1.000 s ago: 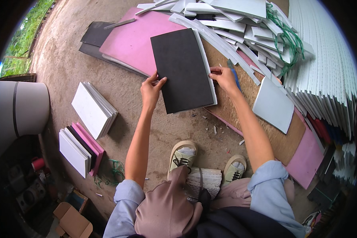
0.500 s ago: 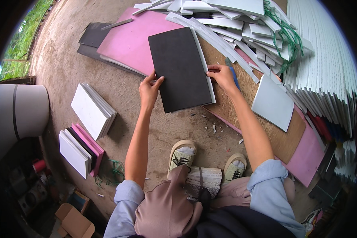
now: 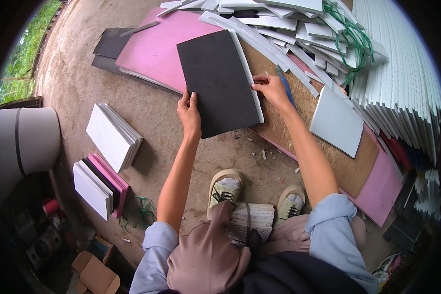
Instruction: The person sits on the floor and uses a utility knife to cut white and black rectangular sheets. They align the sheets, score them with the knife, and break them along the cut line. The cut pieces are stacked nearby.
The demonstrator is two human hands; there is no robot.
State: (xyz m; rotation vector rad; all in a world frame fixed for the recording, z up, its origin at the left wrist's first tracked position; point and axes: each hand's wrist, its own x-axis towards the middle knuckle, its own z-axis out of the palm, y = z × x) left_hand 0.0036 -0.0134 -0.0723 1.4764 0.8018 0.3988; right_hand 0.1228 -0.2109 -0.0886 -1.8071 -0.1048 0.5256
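A black rectangular sheet [image 3: 215,81], foam-like, is held up in front of me with a white sheet [image 3: 246,73] behind it; the white shows along the right edge. My left hand [image 3: 189,113] grips the left edge, thumb on the black face and the other fingers partly hidden. At the right edge, my right hand [image 3: 272,90] pinches the white margin between thumb and fingers. Just beyond that hand lies a long blue object [image 3: 287,90], partly covered. A white panel [image 3: 337,122] rests on the brown board [image 3: 355,169] to the right.
White strips and offcuts [image 3: 289,29] with tangled green twine [image 3: 350,41] are heaped at the far right, beside a tall stack of white sheets [image 3: 402,59]. A large pink sheet [image 3: 157,46] lies ahead. Two small stacks [image 3: 113,137] of sheets, including a mixed-colour one [image 3: 100,186], sit left.
The held sheets have tilted slightly, their lower left corner a little nearer my left arm. My left hand has shifted along the left edge, its thumb now pointing more upward.
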